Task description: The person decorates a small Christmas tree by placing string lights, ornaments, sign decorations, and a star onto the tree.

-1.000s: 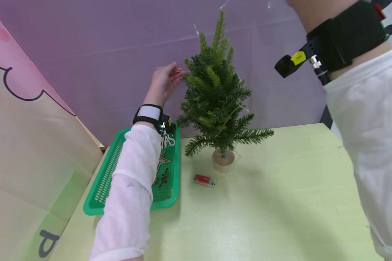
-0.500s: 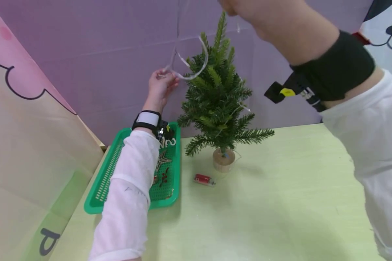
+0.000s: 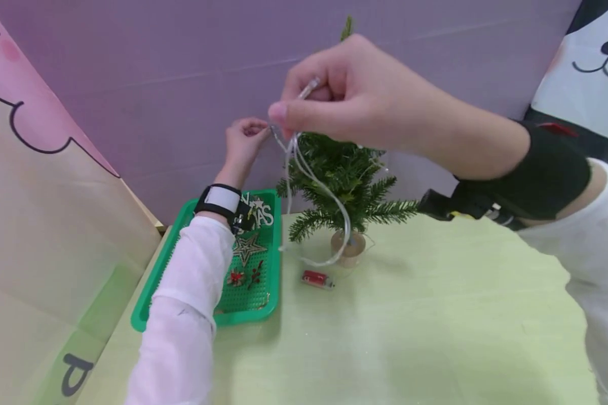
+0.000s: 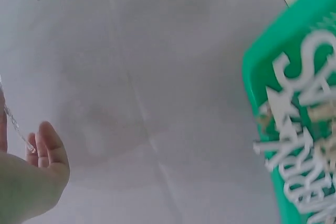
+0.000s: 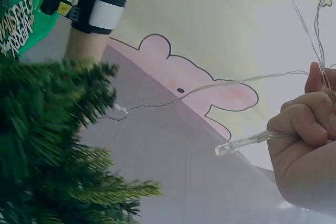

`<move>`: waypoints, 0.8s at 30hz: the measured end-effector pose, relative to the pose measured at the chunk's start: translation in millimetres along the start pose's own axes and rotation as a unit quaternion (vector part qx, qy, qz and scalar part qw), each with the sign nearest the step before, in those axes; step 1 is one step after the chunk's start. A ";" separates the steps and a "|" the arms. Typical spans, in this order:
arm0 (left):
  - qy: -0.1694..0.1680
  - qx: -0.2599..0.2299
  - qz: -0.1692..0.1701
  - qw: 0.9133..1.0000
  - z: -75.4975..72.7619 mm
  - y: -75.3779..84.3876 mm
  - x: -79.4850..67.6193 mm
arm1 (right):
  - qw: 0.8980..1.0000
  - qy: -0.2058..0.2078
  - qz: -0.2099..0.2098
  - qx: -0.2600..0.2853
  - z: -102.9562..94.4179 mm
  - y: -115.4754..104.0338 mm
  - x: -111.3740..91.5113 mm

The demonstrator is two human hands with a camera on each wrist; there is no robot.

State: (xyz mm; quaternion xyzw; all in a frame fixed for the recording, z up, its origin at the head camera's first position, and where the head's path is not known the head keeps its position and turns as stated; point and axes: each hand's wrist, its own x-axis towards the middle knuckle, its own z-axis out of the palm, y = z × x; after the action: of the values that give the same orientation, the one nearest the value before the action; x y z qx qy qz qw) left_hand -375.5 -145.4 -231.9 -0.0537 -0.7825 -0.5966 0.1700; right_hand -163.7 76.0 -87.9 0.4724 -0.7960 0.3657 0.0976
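Green needles of a small artificial tree (image 3: 357, 174) fill the middle of the head view, partly behind the right hand (image 3: 344, 93). That hand's thumb and curled fingers pinch a bunched strand of clear string lights (image 3: 347, 225), whose slack loops hang down in front of the branches. Left of it, the left hand (image 3: 244, 143) pinches another stretch of the same strand with its fingertips. Below, a red battery pack (image 3: 317, 279) lies on the counter (image 3: 410, 326) near the wooden pot (image 3: 348, 249); a green basket (image 3: 272, 275) of ornaments is at left.

In the left wrist view, wire runs to the left hand's fingers at the lower left, and white lettering (image 4: 284, 109) sits in the basket at right.

In the right wrist view, the strand stretches from the right hand at the right edge towards the left hand, mostly hidden behind the tree; a clear tip (image 5: 226, 149) pokes out from the curled fingers.

Wire glinting on the tree's right side suggests that winding the lights round it is under way. The next move probably calls for laying the stretched length against the upper branches while keeping the loose loops untangled.
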 end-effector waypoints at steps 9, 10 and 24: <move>-0.017 0.246 0.172 0.954 -15.7 -7.9 -14.2 | 0.996 -0.038 0.085 0.000 1.1 12.1 -35.0; -0.015 0.260 0.189 0.947 -16.6 -8.5 -16.4 | 0.995 -0.041 0.090 0.006 0.7 13.7 -39.3; -0.059 0.232 0.243 0.940 -16.5 -10.9 -34.4 | 0.980 -0.046 -0.047 0.186 -2.0 71.5 -96.9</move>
State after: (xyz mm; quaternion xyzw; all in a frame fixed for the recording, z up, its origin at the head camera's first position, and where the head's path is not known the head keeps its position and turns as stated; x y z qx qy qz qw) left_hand -343.1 -160.0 -249.4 -0.2365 -0.8706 -0.3350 0.2717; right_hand -171.2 163.7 -170.0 0.5354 -0.6948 0.4800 -0.0114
